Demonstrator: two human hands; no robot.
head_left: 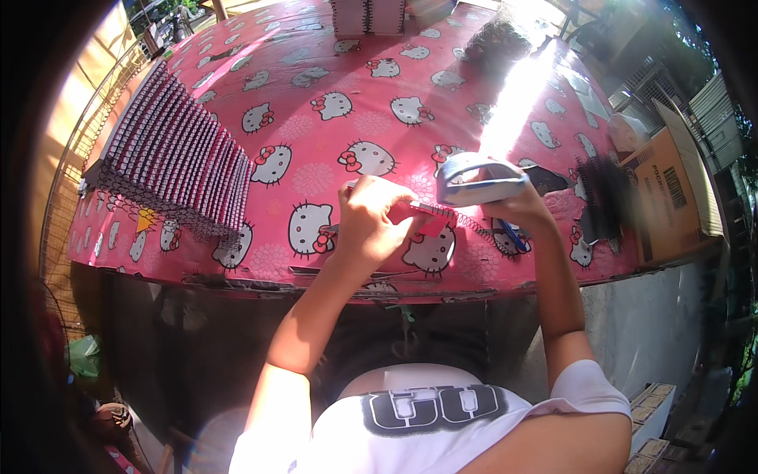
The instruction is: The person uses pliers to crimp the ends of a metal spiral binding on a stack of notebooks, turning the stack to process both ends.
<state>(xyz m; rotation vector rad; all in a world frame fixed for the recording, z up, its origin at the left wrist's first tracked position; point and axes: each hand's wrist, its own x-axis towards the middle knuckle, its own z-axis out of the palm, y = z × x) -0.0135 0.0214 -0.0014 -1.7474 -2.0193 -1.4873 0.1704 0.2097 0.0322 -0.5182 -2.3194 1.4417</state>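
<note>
My left hand [369,215] is closed on a small pink-covered notebook [433,224], pinching it near its upper edge. A thin dark spiral wire [467,223] runs along that edge and sticks out past it to the right. My right hand [517,207] is closed around a blue-and-white loop-shaped thing [478,183], raised just above the wire; its exact kind I cannot make out. Below the right hand, blue-handled pliers [513,237] appear to lie on the table. My right fingertips are partly hidden by the blue-and-white thing.
The table has a pink cloth [276,207] printed with white cat faces. Tall stacks of spiral-bound notebooks [178,150] stand at the left, more notebooks [369,17] at the back. To the right are blurred black coils [602,197] and a cardboard box [671,186]. A dark bundle [499,35] lies farther back.
</note>
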